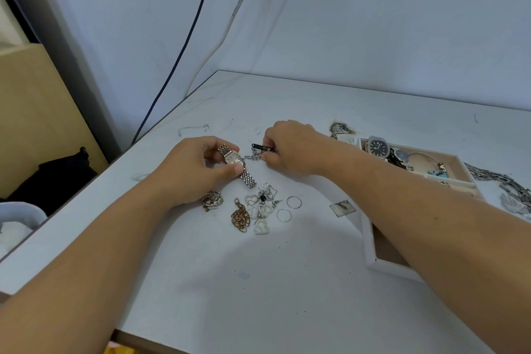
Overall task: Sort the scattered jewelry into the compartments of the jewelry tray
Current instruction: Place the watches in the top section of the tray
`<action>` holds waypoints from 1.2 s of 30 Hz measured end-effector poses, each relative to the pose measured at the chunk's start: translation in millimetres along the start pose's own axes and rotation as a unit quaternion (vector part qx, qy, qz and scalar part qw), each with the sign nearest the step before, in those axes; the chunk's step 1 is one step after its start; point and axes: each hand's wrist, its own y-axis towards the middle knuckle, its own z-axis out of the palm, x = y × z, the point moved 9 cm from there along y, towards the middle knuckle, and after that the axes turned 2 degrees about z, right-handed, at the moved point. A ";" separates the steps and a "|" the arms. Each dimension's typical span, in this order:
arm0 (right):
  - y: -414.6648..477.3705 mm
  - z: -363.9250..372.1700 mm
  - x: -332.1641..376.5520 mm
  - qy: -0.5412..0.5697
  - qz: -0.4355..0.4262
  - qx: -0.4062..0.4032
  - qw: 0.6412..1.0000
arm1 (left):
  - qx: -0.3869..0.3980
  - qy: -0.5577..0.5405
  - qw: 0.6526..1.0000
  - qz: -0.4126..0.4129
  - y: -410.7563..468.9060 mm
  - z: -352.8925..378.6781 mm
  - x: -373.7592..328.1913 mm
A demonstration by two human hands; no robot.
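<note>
My left hand (189, 169) grips a small silver and gold watch (236, 164) by its case, just above the table. My right hand (290, 149) pinches a thin silver chain with a dark clasp (260, 151) that runs towards the watch. Below the hands lies scattered jewelry: a gold leaf pendant (240, 217), silver heart earrings (260, 207), two thin hoops (288, 208) and a bunched ring piece (212, 200). The white jewelry tray (369, 256) sits at the right, partly under my right forearm. It holds a dark-faced watch (377, 146) and a bangle (425, 156).
A heavy silver chain (500, 181) lies right of the tray, and a dark tangled necklace (340, 129) behind it. A small grey square patch (342, 207) sits on the white table. The table's left edge drops towards a black bag (57, 178). Cables hang down the wall.
</note>
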 end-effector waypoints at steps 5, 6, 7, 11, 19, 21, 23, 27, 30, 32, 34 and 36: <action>-3.0 1.0 0.3 -0.006 -0.002 0.003 1.000 | 0.006 0.006 1.000 0.002 -0.2 0.8 -1.3; -3.3 1.4 0.1 -0.005 -0.003 0.002 1.000 | 0.006 0.005 1.000 0.000 -0.5 0.6 -1.3; -3.7 1.0 0.1 -0.002 -0.003 0.000 1.000 | 0.006 0.002 1.000 -0.001 -0.9 0.4 -1.6; -5.0 -3.8 1.5 0.020 -0.006 -0.016 1.000 | -0.035 -0.041 0.999 -0.004 -0.7 -5.6 -4.8; -5.1 -12.1 4.1 0.071 -0.014 -0.047 0.996 | -0.088 -0.225 0.968 -0.066 -1.2 -13.7 9.5; -6.2 -15.8 4.6 0.096 -0.017 -0.056 0.994 | -0.087 -0.225 0.968 -0.072 -0.2 -12.9 11.5; -7.8 -18.4 4.8 0.116 -0.022 -0.061 0.991 | -0.088 -0.217 0.970 -0.070 0.1 -12.9 12.4; -8.3 -18.1 4.4 0.130 -0.023 -0.055 0.990 | -0.086 -0.196 0.975 -0.056 0.1 -12.5 9.5; -8.6 -18.5 2.0 0.141 -0.021 -0.055 0.988 | -0.094 -0.179 0.978 -0.052 -0.5 -12.6 9.6; -10.5 -19.4 -0.3 0.159 -0.017 -0.055 0.986 | -0.099 -0.179 0.977 -0.053 -1.3 -13.1 8.8; -13.8 -21.4 -0.9 0.169 -0.015 -0.058 0.984 | -0.097 -0.174 0.979 -0.047 -2.4 -12.8 4.8; -19.1 -27.4 0.2 0.170 -0.021 -0.073 0.983 | -0.094 -0.174 0.979 -0.041 -4.0 -10.6 -0.6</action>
